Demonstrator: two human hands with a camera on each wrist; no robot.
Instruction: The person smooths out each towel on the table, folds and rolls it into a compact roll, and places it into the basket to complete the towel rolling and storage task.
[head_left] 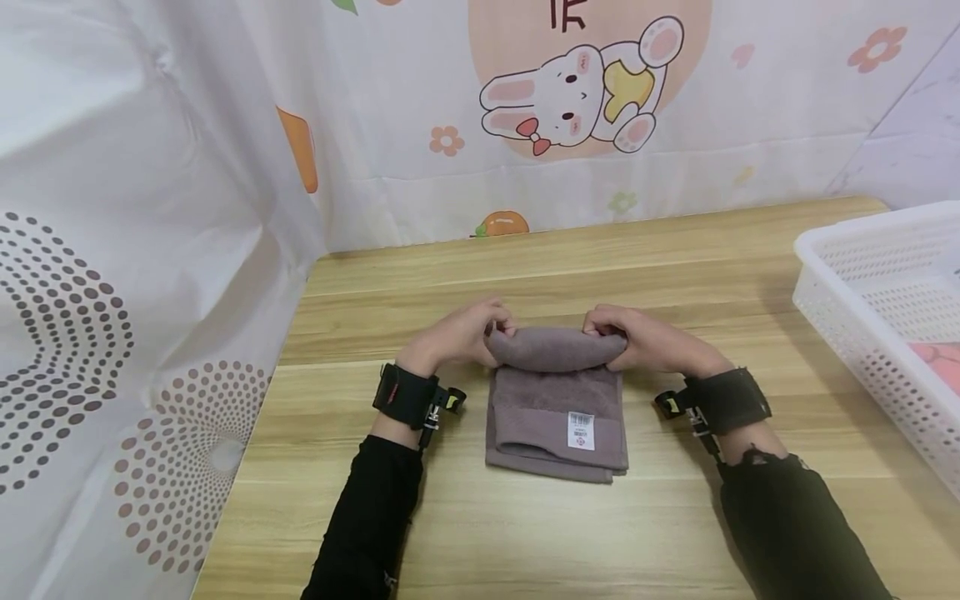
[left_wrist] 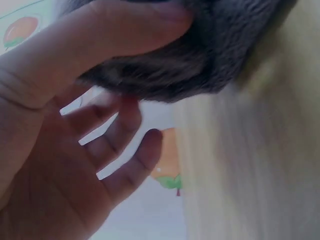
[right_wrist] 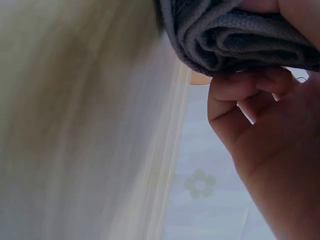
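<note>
A grey-brown towel (head_left: 558,392) lies on the wooden table, its far end rolled up and its near part flat in folded layers. A white barcode label (head_left: 581,431) shows on the flat part. At the roll's left end my left hand (head_left: 480,332) grips it, thumb on the near side and fingers behind. My right hand (head_left: 626,335) holds the right end the same way. In the right wrist view, the coiled layers of the towel (right_wrist: 250,40) show above curled fingers. The left wrist view has the thumb pressed against the towel (left_wrist: 225,45), with some fingers loosely bent beneath.
A white perforated plastic basket (head_left: 862,333) stands at the right, with something pink (head_left: 937,360) inside. Behind the table (head_left: 420,283) hangs a white curtain (head_left: 390,108) printed with a rabbit, and a dotted white sheet (head_left: 172,250) hangs at the left.
</note>
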